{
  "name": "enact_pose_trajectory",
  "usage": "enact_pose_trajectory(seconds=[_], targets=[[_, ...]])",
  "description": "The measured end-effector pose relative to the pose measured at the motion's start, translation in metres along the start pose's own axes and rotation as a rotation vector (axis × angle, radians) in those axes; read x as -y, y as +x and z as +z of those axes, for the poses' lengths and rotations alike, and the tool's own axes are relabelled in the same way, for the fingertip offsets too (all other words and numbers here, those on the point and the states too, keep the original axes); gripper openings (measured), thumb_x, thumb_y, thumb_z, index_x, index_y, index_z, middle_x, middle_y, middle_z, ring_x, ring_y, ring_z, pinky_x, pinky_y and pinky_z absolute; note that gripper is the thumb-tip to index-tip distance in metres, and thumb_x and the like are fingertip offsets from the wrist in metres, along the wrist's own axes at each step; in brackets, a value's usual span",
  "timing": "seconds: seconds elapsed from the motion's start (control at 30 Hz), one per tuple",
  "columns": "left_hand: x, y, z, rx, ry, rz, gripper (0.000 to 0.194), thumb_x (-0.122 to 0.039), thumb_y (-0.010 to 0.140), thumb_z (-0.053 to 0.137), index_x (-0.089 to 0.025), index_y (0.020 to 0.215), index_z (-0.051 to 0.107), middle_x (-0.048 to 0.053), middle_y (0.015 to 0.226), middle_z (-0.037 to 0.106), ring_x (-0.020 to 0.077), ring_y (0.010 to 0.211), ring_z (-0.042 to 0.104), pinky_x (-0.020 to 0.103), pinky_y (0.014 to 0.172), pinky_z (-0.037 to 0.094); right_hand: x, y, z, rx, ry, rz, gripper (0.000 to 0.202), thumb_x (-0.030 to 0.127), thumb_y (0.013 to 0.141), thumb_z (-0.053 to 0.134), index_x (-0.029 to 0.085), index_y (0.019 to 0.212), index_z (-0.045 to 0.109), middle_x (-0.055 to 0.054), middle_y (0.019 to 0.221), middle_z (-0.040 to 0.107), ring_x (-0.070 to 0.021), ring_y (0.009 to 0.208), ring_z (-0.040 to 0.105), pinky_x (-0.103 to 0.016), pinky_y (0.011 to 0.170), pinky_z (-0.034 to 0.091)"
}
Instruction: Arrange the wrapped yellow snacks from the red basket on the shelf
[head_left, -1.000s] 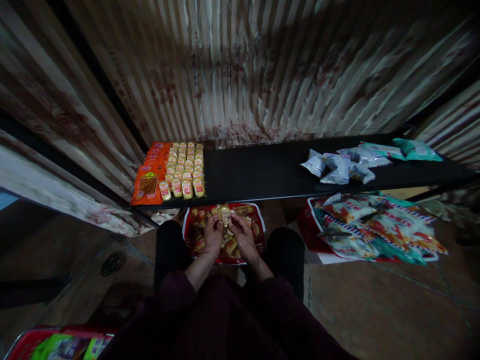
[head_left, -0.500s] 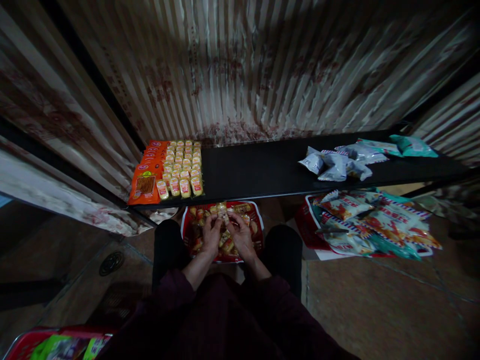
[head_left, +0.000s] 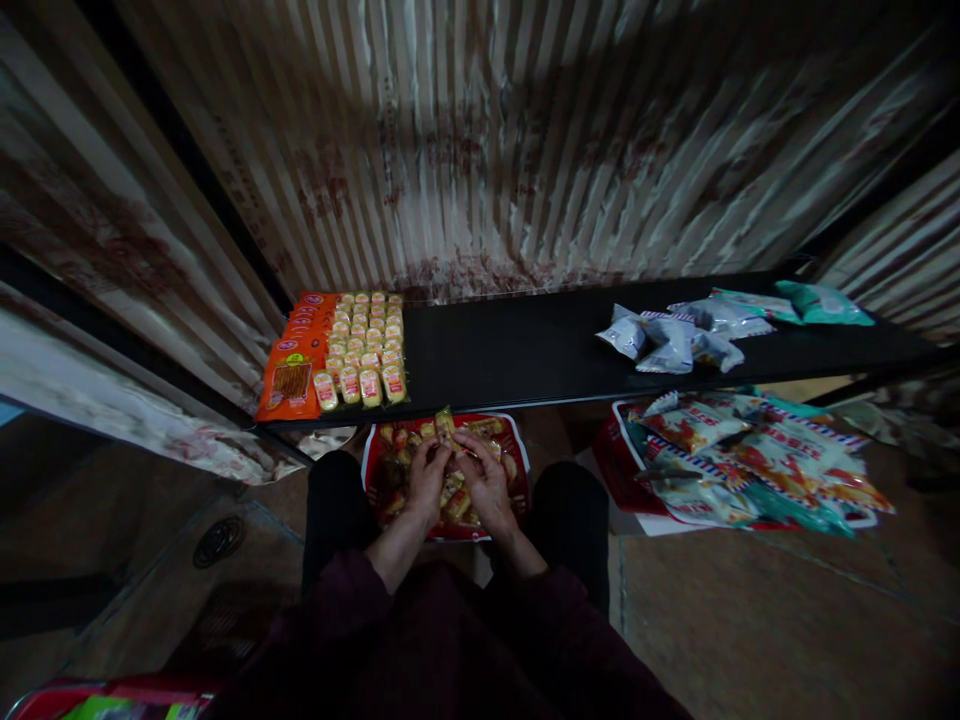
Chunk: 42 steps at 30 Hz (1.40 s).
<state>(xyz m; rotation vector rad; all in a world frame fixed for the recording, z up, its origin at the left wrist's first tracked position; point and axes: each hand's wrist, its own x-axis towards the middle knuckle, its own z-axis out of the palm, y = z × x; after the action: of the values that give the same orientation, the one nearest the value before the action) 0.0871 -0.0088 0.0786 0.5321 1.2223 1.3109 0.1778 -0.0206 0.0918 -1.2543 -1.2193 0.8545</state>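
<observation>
Over a red basket [head_left: 369, 465] with a white rim, my left hand [head_left: 426, 478] and my right hand [head_left: 484, 480] come together. Between their fingertips they pinch one small wrapped snack cake [head_left: 444, 424] in clear and yellowish packaging. More wrapped cakes [head_left: 459, 500] of the same look lie loose in the basket below. On the black shelf just beyond, rows of the same packaged cakes [head_left: 369, 382] stand with their labels up. Beside them on the left runs a line of overlapping orange snack packets [head_left: 291, 375].
The black shelf [head_left: 495, 360] spans ahead, with silver-blue bags [head_left: 667, 343] and teal bags [head_left: 823, 302] at its right. A second red basket [head_left: 619, 465] heaped with snack bags [head_left: 780, 450] stands on the floor. Another red basket [head_left: 45, 700] sits at bottom left.
The pinched cake has turned slightly between my fingertips, and both hands stay over the basket. The whole view has shifted a little, so things appear lower.
</observation>
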Motion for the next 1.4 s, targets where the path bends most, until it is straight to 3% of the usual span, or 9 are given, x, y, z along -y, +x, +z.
enact_pose_trajectory(seconds=[0.2,0.47,1.03,1.4], targets=[[-0.003,0.0,0.001,0.0,-0.036,-0.045,0.03,-0.036,0.06,0.072,-0.018,0.084,0.065,0.003,0.087,0.066,0.0143,0.082,0.059,0.027,0.079,0.042,0.002,0.001,-0.001,0.006,0.0,0.007,0.022,0.028,0.078,0.055,0.024,0.096,0.067,-0.006,0.111,0.065,-0.0216,0.108,0.057,-0.04,0.098,0.043],[-0.01,-0.002,0.005,0.007,-0.161,-0.124,0.029,-0.032,0.054,0.073,-0.017,0.076,0.064,0.0,0.077,0.063,0.0092,0.066,0.054,0.021,0.06,0.039,0.001,0.0,0.001,0.011,-0.068,-0.011,0.025,0.028,0.078,0.055,0.021,0.101,0.064,-0.007,0.108,0.064,-0.0218,0.106,0.057,-0.041,0.097,0.043],[-0.011,-0.005,0.008,0.007,-0.208,-0.144,0.037,-0.029,0.051,0.075,-0.019,0.084,0.061,0.001,0.085,0.065,0.0125,0.075,0.06,0.026,0.072,0.044,0.003,0.0,-0.002,0.037,-0.258,-0.062,0.026,0.031,0.083,0.048,0.022,0.103,0.063,-0.007,0.108,0.066,-0.0215,0.102,0.059,-0.038,0.092,0.044],[-0.007,-0.007,0.005,0.035,-0.2,-0.13,0.037,-0.027,0.056,0.072,-0.021,0.09,0.061,0.002,0.088,0.065,0.0147,0.081,0.061,0.029,0.078,0.044,-0.003,-0.001,-0.004,-0.04,-0.332,-0.046,0.028,0.034,0.083,0.049,0.02,0.101,0.064,-0.009,0.105,0.067,-0.0221,0.097,0.06,-0.038,0.087,0.046]])
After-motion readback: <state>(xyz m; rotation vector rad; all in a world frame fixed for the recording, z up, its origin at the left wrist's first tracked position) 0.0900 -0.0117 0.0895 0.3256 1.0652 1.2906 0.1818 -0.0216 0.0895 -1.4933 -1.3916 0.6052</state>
